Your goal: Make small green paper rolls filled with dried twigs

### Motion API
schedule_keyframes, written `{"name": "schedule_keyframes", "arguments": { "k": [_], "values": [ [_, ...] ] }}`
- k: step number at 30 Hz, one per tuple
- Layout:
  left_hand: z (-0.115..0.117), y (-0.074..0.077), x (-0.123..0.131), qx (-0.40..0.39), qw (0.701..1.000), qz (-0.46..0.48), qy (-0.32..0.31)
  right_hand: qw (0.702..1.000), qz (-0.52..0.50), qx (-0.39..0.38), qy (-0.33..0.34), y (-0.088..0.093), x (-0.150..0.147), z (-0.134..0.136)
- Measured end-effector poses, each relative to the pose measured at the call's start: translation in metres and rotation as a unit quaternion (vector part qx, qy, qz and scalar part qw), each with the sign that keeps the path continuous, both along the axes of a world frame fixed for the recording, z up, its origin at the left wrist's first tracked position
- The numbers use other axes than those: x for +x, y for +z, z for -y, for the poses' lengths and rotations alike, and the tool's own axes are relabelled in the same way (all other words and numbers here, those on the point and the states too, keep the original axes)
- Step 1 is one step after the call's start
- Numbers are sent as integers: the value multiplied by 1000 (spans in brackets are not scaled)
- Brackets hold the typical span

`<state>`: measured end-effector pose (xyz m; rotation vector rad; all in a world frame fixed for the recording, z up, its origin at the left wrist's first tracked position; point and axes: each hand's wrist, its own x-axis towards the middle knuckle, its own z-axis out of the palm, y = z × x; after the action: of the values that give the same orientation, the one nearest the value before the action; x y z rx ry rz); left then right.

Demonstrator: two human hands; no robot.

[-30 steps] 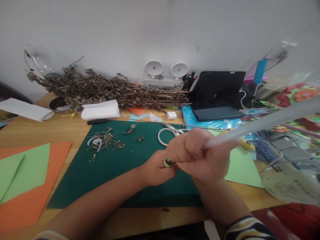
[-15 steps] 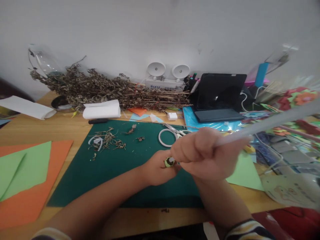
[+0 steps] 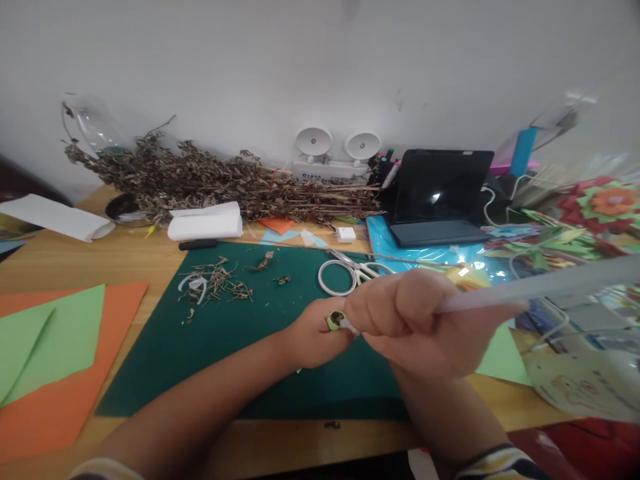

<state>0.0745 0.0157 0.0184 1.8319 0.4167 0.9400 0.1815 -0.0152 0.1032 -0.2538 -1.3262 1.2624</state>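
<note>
My left hand is closed around a small green paper tube, whose open end faces up and shows dark, dry plant bits inside. My right hand grips a long whitish translucent stick, which slants out to the right. The stick's lower tip is at the right side of the tube's opening; how deep it reaches cannot be seen. Beneath both hands lies a green cutting mat. Scissors with white handles rest on it just beyond my right hand.
Dry stem pieces lie on the mat's left. Behind stand a bundle of dried plants, a white paper roll and a tablet. Orange paper and green paper lie left; paper flowers crowd the right.
My right hand and the stick have moved a little right and down. The stick's tip has shifted from the middle of the tube's opening to its right side. My left hand stays nearly still.
</note>
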Motion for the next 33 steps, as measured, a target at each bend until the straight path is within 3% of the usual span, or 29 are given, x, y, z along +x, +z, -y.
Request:
{"name": "schedule_keyframes", "arguments": {
  "k": [5,15,21,29,33],
  "values": [
    [1,-3,0,-1,1000,-10,-4,999,-48,0,-1,-1,-1,-3],
    [1,0,0,35,998,44,-8,999,-43,0,13,-7,-17,-7],
    [4,2,-1,-33,999,-40,11,999,-39,12,17,-10,-18,-7],
    [3,-1,0,-36,999,-24,-5,999,19,2,-30,14,-3,10],
    [2,-2,-1,-25,999,-15,-14,999,17,13,-36,14,-2,9]
  ]
}}
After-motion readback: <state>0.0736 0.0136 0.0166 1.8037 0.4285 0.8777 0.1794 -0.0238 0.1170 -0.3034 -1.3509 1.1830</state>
